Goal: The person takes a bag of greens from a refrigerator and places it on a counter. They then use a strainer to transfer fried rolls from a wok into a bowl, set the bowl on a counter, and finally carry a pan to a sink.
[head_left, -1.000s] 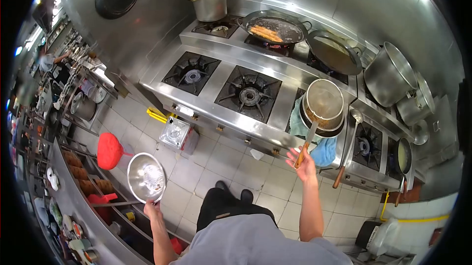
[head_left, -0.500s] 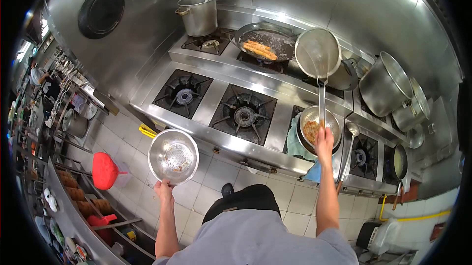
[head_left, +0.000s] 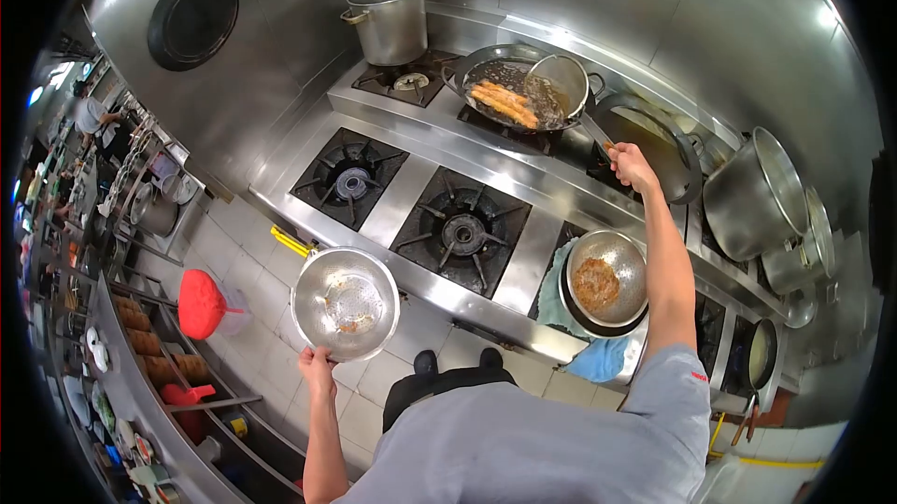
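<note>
Commercial kitchen, seen from above. R hand [head_left: 633, 168] is closed round the handle of a round silver wire-mesh strainer [head_left: 558, 85], arm stretched to the far side of a stainless-steel stove [head_left: 383, 214]. The mesh is at the R side of a wide black two-handled metal pan [head_left: 478, 60] w/ bubbling liquid, prob. hot oil; can't tell how deep it dips. Long golden-brown food pieces [head_left: 505, 104] lie just L of it.

L hand [head_left: 320, 370] has fingers closed on the near rim of a shiny round perforated metal bowl [head_left: 346, 303], held over pale floor tiles [head_left: 360, 418] in front of the stove. A few orange-brown crumbs [head_left: 348, 326] sit inside.

Near R on the stove, a smooth silver metal bowl [head_left: 635, 270] w/ brown bits [head_left: 595, 283] rests in a dark pan, beside a pale green cloth [head_left: 551, 303] and a blue cloth [head_left: 598, 361].

Risks, as judged: a quick dip or knock of the mesh could splash oil onto the bare R hand; bumping the food could break it. Lifted undrained, the mesh could drip on stove or floor, making tiles slick. The perforated bowl, gripped at one edge only, could tilt & spill crumbs, esp. if weight lands on its far side.
</note>
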Demonstrator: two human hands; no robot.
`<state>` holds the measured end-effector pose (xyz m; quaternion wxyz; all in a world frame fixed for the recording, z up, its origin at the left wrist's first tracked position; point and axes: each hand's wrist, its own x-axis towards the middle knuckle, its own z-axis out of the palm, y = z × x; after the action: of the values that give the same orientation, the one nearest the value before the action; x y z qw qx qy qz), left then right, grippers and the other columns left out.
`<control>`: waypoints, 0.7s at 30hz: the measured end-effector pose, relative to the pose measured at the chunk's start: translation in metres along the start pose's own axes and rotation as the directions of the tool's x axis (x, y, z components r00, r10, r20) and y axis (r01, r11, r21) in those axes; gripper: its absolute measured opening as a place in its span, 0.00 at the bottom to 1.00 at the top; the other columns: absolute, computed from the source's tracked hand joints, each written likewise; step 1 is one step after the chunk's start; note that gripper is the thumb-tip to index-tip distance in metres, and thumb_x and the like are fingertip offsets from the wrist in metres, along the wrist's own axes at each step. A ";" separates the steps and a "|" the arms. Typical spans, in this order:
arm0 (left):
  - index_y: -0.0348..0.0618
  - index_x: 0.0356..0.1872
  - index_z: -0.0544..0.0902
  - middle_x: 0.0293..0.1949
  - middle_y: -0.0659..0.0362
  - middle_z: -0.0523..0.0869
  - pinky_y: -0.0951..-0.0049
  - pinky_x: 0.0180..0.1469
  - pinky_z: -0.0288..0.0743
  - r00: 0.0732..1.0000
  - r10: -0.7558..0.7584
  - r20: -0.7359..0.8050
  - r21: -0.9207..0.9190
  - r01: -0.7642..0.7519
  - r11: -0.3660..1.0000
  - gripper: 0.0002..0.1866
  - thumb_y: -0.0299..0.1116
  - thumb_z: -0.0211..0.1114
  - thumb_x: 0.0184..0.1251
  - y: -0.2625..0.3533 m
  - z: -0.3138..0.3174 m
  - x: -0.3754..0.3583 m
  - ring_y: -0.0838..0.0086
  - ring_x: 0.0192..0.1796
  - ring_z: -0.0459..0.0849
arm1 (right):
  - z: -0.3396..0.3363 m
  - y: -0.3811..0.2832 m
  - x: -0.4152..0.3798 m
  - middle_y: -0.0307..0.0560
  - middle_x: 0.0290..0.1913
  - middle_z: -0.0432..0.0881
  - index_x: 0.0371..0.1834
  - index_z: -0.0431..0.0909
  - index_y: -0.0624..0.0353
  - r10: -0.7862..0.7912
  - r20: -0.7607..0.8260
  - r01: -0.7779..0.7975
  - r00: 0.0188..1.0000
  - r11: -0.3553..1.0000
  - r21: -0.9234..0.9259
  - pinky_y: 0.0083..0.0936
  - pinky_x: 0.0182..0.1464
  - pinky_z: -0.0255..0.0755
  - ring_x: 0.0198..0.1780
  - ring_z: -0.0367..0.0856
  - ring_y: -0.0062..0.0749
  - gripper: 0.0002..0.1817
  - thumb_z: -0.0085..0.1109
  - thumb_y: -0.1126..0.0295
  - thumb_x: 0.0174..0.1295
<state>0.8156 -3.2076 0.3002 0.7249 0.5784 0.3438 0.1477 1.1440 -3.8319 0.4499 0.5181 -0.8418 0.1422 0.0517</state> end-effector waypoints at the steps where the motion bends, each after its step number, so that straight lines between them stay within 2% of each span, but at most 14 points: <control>1: 0.38 0.23 0.74 0.24 0.59 0.79 0.71 0.29 0.80 1.000 0.001 -0.009 0.003 -0.001 1.000 0.02 0.20 0.55 0.50 -0.005 0.003 -0.002 0.77 0.22 0.76 | -0.006 -0.003 0.003 0.37 0.19 0.66 0.34 0.70 0.61 0.007 0.063 -0.009 0.998 0.999 0.034 0.20 0.12 0.48 0.13 0.58 0.17 0.09 0.46 0.67 0.66; 8: 0.37 0.27 0.76 0.24 0.61 0.79 0.76 0.26 0.76 0.999 0.038 -0.002 0.113 -0.037 0.993 0.02 0.22 0.56 0.51 0.009 0.052 -0.012 0.79 0.23 0.76 | -0.024 -0.011 0.026 0.36 0.20 0.67 0.40 0.71 0.66 0.040 0.384 -0.113 0.923 0.979 0.170 0.14 0.10 0.47 0.12 0.55 0.13 0.11 0.44 0.68 0.68; 11: 0.36 0.28 0.77 0.24 0.61 0.79 0.77 0.25 0.74 0.998 0.055 0.022 0.126 -0.057 0.990 0.03 0.23 0.57 0.51 0.022 0.089 -0.003 0.79 0.23 0.75 | -0.018 -0.006 0.033 0.35 0.21 0.66 0.44 0.71 0.68 0.056 0.459 -0.187 0.887 0.951 0.246 0.11 0.09 0.47 0.12 0.54 0.10 0.13 0.43 0.67 0.69; 14: 0.36 0.29 0.77 0.24 0.61 0.78 0.78 0.23 0.72 0.997 0.060 0.047 0.142 -0.066 0.988 0.03 0.23 0.58 0.52 0.026 0.121 0.024 0.79 0.23 0.75 | -0.008 0.001 0.030 0.34 0.21 0.67 0.44 0.71 0.68 0.040 0.494 -0.245 0.868 0.901 0.359 0.10 0.09 0.47 0.12 0.53 0.08 0.14 0.43 0.66 0.69; 16: 0.36 0.31 0.77 0.26 0.61 0.79 0.79 0.25 0.74 0.990 0.085 0.109 0.141 -0.100 0.985 0.04 0.24 0.57 0.53 0.037 0.150 0.038 0.79 0.23 0.76 | 0.001 0.003 0.018 0.34 0.21 0.67 0.46 0.70 0.66 0.046 0.457 -0.253 0.888 0.880 0.402 0.08 0.08 0.46 0.12 0.53 0.07 0.14 0.41 0.65 0.69; 18: 0.35 0.32 0.76 0.26 0.60 0.78 0.78 0.27 0.76 0.984 0.102 0.143 0.147 -0.123 0.981 0.05 0.24 0.57 0.54 0.044 0.180 0.055 0.77 0.24 0.76 | 0.008 0.010 0.013 0.34 0.21 0.67 0.45 0.71 0.66 0.018 0.435 -0.233 0.900 0.864 0.447 0.08 0.08 0.45 0.12 0.52 0.07 0.13 0.42 0.66 0.69; 20: 0.35 0.30 0.76 0.25 0.60 0.77 0.78 0.27 0.78 0.992 0.042 0.116 0.205 -0.065 0.977 0.05 0.25 0.58 0.54 0.075 0.220 0.046 0.76 0.24 0.76 | 0.013 0.009 0.003 0.34 0.20 0.67 0.44 0.71 0.65 -0.004 0.396 -0.197 0.918 0.863 0.465 0.09 0.09 0.45 0.12 0.52 0.08 0.12 0.42 0.67 0.69; 21: 0.34 0.30 0.75 0.25 0.59 0.77 0.77 0.26 0.79 0.987 0.079 0.139 0.159 -0.101 0.982 0.05 0.25 0.58 0.53 0.078 0.236 0.055 0.76 0.23 0.76 | 0.015 0.008 -0.002 0.34 0.20 0.67 0.44 0.71 0.65 -0.014 0.375 -0.179 0.927 0.862 0.475 0.10 0.09 0.44 0.12 0.52 0.08 0.12 0.43 0.67 0.69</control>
<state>1.0273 -3.3255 0.3776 0.6883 0.6599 0.2795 0.1125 1.1402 -3.8216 0.4366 0.7329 -0.6469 0.0882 0.1914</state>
